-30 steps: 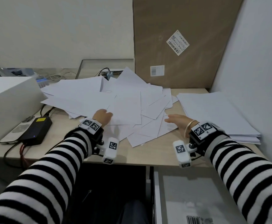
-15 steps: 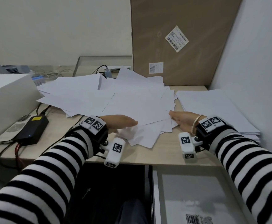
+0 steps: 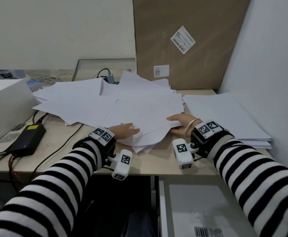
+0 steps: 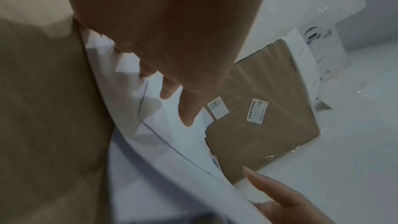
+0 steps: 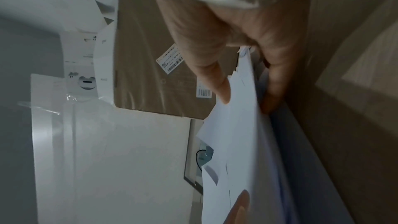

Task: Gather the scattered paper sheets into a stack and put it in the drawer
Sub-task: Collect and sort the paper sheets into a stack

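Observation:
Many white paper sheets [image 3: 136, 106] lie overlapped across the middle of the wooden desk [image 3: 157, 161]. My left hand [image 3: 131, 130] grips the near left edge of the bunch, thumb on top and fingers tucked beneath. My right hand [image 3: 172, 122] pinches the near right edge. In the right wrist view the hand [image 5: 245, 102] has its thumb over the sheets [image 5: 234, 142] and its fingers under them. The left wrist view shows the left hand [image 4: 181, 101] on the sheets [image 4: 172, 168]. What looks like the open grey drawer [image 3: 162, 202] sits below the desk's front edge at the right.
A separate neat paper stack [image 3: 225, 117] lies at the right by the wall. A tall cardboard box [image 3: 182, 43] stands behind the sheets. A white box [image 3: 3, 103], a black power adapter [image 3: 28, 141] and cables [image 3: 57, 147] occupy the left side.
Both hands slid inward and away from me, pushing the loose near sheets together into one overlapped bunch. They now hold its near edge, slightly raised.

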### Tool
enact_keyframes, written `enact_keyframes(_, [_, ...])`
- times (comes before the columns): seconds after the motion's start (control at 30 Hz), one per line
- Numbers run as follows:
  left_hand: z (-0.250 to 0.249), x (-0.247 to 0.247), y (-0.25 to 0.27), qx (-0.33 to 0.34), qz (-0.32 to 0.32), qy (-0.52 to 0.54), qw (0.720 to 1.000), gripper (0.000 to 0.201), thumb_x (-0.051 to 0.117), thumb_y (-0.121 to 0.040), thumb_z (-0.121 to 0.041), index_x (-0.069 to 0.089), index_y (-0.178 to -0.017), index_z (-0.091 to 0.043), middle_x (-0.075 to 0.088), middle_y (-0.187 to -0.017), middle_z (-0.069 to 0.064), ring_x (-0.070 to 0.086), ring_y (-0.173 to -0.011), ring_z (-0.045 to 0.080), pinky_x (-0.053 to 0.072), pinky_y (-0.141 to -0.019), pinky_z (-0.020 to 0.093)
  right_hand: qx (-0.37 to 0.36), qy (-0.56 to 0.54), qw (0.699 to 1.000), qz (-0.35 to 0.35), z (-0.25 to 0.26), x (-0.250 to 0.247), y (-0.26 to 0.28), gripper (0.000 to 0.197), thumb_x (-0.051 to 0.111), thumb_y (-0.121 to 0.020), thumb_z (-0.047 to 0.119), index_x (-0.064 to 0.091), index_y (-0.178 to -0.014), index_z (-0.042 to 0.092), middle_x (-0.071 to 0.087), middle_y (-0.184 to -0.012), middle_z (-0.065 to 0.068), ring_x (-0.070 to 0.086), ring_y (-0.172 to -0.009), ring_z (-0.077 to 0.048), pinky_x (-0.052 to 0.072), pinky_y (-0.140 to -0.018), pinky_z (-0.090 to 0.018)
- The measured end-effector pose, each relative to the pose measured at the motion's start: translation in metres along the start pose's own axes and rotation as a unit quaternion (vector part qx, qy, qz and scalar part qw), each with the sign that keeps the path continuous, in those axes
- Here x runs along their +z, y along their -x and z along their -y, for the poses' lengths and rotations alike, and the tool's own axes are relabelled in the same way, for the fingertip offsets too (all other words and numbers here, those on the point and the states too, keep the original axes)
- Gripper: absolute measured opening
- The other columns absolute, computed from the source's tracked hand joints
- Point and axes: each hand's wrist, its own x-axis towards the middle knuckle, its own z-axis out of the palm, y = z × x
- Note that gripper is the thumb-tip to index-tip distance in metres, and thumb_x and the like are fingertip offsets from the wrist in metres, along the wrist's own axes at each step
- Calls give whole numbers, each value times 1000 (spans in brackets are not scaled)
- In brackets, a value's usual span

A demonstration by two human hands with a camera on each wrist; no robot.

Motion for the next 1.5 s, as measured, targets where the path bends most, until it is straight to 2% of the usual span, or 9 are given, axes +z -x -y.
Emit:
enact_keyframes(0.13, [4, 0, 9, 27, -8, 147, 989, 64, 46, -96, -46, 27, -150, -19, 24, -157, -2, 20, -145, 16, 11, -120, 35, -30, 20, 999, -24, 1, 4, -4, 33, 62, -82, -6, 61, -115, -1, 65, -113, -15, 63, -103, -29, 58, -76, -33])
enact_keyframes(0.37, [5, -1, 18, 26, -6, 345, 938, 56, 55, -95, -33, 37, -146, -17, 34, -152, -2, 26, -142, 18, 21, -113, 30, -64, 81, 992, -70, 1, -6, 6, 6, 64, -85, -2, 61, -84, 4, 67, -50, -3, 65, -43, -13, 56, -46, -25])
enact_keyframes(0.53, [13, -2, 20, 18, -10, 398, 917, 56, 57, -95, -28, 37, -145, -14, 38, -149, 0, 32, -138, 18, 26, -112, 31, -64, 115, 991, -36, -7, 4, 19, 5, 65, -87, 8, 61, -85, 10, 66, -71, -6, 64, -49, -13, 52, -42, -19])
enact_keyframes(0.77, [32, -1, 22, -11, -53, 462, 885, 42, 57, -94, -24, 47, -132, -9, 52, -131, 9, 49, -121, 26, 43, -92, 32, -72, 311, 941, -113, -8, 17, 37, 37, 40, -101, 20, 47, -130, -3, 47, -138, -15, 44, -128, -29, 34, -102, -28])
enact_keyframes(0.93, [34, -7, 29, -54, -106, 473, 873, 15, 51, -95, -31, 54, -99, -17, 53, -95, 4, 58, -88, 21, 36, -81, 32, -158, 265, 944, -117, -6, 16, 20, 12, 64, -80, 8, 55, -87, 7, 55, -97, -12, 58, -91, -29, 49, -69, -33])
enact_keyframes(1.13, [71, -15, -22, -140, -193, 505, 829, 96, 63, -46, -66, 45, -128, -20, 54, -130, 13, 56, -114, 36, 44, -97, 49, -243, 174, 950, -96, 16, 19, 37, 15, 62, -70, 9, 59, -80, -2, 65, -91, -27, 63, -83, -32, 50, -74, -41])
enact_keyframes(1.23, [44, -27, 25, -147, -165, 616, 756, 78, 68, -68, -53, 40, -132, -19, 47, -130, 11, 52, -113, 34, 49, -90, 45, -238, 146, 957, -79, 25, 14, 47, 14, 61, -75, 3, 62, -89, -1, 68, -100, -24, 67, -91, -37, 52, -89, -54])
enact_keyframes(1.4, [27, -23, 41, -64, -35, 727, 683, 59, 59, -90, -41, 33, -136, -14, 56, -104, 24, 62, -80, 36, 57, -63, 42, -227, 108, 967, -30, 31, -4, 63, 17, 45, -90, -12, 58, -88, -1, 69, -62, -7, 66, -46, -14, 51, -45, -17])
enact_keyframes(1.5, [15, -21, 39, -64, -54, 729, 679, 32, 59, -91, -21, 46, -113, -2, 53, -98, 20, 63, -71, 34, 57, -64, 40, -235, 121, 964, -38, 33, -14, 62, 11, 52, -88, -5, 61, -88, 2, 68, -87, -18, 72, -70, -25, 60, -67, -31])
